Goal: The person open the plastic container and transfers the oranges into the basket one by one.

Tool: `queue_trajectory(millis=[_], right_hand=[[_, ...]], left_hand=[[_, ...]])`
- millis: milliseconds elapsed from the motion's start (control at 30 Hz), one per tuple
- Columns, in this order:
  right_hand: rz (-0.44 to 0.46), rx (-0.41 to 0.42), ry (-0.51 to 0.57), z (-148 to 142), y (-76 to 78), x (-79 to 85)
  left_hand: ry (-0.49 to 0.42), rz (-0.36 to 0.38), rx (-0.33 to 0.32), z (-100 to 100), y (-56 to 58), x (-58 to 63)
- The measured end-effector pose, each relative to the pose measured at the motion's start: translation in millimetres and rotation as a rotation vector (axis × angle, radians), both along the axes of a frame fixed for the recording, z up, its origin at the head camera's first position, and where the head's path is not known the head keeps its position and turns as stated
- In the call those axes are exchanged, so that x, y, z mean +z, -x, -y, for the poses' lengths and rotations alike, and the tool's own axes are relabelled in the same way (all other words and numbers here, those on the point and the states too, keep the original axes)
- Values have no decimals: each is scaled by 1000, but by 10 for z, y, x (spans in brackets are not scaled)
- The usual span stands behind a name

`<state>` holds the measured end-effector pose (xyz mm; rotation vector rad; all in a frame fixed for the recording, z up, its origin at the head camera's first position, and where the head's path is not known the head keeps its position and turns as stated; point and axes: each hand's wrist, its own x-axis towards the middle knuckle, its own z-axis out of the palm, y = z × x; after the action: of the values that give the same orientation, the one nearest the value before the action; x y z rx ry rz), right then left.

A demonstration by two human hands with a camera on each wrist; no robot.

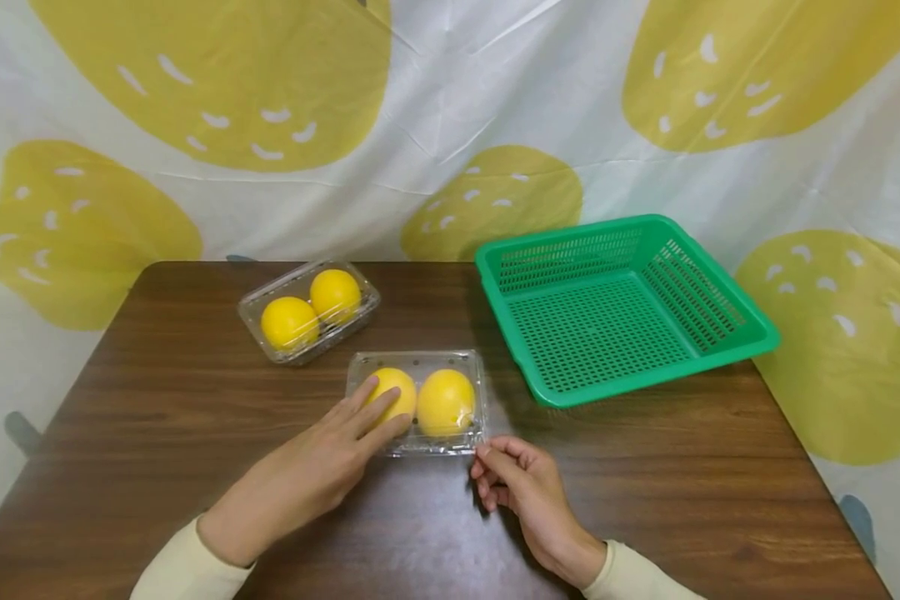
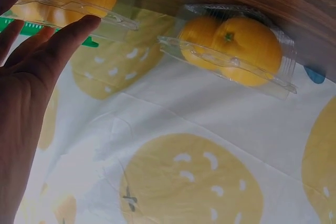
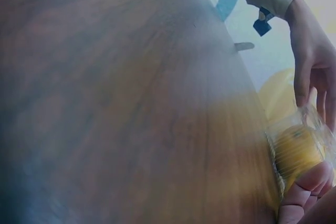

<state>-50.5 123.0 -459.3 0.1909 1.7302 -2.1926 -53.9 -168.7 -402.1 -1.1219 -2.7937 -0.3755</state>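
Observation:
A clear plastic clamshell box lies on the table in front of me, with two round yellow-orange fruits, apparently oranges, inside. My left hand rests its extended fingers on the lid over the left orange; the left wrist view also shows this hand at the box's lid. At the near right corner, the thumb and index finger of my right hand pinch the box's edge. The right wrist view shows the right hand's fingers in front of the box, partly hiding it.
Behind and to the left sits a second clear box with two oranges. A green slotted basket stands at the back right of the brown wooden table. A patterned curtain hangs behind the table.

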Motion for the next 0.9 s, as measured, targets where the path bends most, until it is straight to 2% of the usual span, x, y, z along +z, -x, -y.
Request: queue_trajectory(millis=[167, 400, 700, 900], right_hand=[[0, 1, 7, -5, 10, -7], [4, 7, 16, -14, 17, -12], [24, -10, 29, 25, 4, 17], [51, 41, 51, 141, -41, 26]], left_hand=[[0, 13, -1, 9, 4, 8], [-20, 93, -4, 41, 20, 37], [0, 25, -14, 20, 7, 17], [-1, -8, -19, 10, 2, 4]])
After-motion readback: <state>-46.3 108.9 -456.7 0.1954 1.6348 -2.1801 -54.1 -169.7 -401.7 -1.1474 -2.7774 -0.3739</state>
